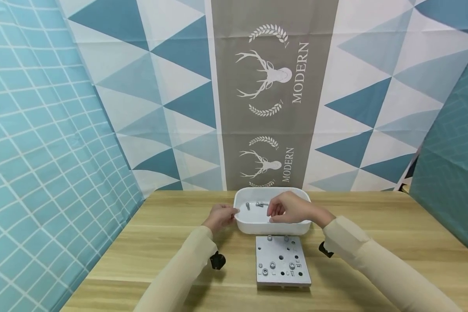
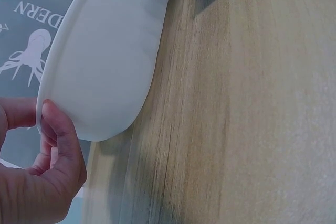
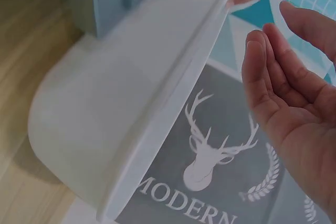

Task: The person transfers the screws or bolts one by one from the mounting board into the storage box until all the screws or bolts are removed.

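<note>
A white plastic bin (image 1: 257,228) stands on the wooden table, with several small metal screws (image 1: 248,206) lying on its floor. My left hand (image 1: 221,215) pinches the bin's rim at its left end; thumb and fingers grip the edge in the left wrist view. Over the right part of the bin is my right hand (image 1: 290,208), palm turned inward. In the right wrist view its fingers (image 3: 255,61) are loosely bent with a gap to the thumb and nothing between them. Just in front of the bin lies a grey metal plate (image 1: 271,252) with holes and several socket-head screws standing in it.
The wooden table (image 1: 171,251) extends to both sides of the bin and plate. Behind it hangs a patterned cloth (image 1: 187,108) with deer prints, and a blue checked cloth (image 1: 43,151) runs along the left side. Each wrist carries a small black camera (image 1: 217,261).
</note>
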`<state>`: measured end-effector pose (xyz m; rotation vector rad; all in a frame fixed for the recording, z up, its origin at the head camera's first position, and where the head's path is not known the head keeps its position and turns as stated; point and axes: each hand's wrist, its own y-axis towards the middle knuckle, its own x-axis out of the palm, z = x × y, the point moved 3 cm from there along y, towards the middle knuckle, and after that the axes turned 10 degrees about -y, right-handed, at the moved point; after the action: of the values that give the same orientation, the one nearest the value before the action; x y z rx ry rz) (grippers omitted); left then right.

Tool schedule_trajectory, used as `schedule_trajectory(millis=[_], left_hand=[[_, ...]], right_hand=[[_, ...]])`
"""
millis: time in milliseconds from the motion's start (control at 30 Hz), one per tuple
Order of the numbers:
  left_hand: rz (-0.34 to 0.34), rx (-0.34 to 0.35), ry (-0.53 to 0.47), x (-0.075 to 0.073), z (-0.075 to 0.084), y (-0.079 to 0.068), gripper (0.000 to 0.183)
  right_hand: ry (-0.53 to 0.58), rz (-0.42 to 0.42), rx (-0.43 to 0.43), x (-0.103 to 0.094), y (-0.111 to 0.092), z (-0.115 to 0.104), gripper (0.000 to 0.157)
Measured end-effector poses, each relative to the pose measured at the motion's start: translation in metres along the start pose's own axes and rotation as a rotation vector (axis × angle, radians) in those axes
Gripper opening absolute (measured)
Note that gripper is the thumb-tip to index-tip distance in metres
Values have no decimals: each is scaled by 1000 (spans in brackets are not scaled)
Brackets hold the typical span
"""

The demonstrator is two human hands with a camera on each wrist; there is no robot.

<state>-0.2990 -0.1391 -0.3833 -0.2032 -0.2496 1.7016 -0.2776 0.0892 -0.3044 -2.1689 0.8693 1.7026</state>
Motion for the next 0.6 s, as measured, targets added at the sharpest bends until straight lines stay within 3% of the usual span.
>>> schedule_trajectory(millis=[600], left_hand=[[3,-9,22,-1,1,2,20]], right_hand=[[81,-118,-119,26,-21,-45,8]])
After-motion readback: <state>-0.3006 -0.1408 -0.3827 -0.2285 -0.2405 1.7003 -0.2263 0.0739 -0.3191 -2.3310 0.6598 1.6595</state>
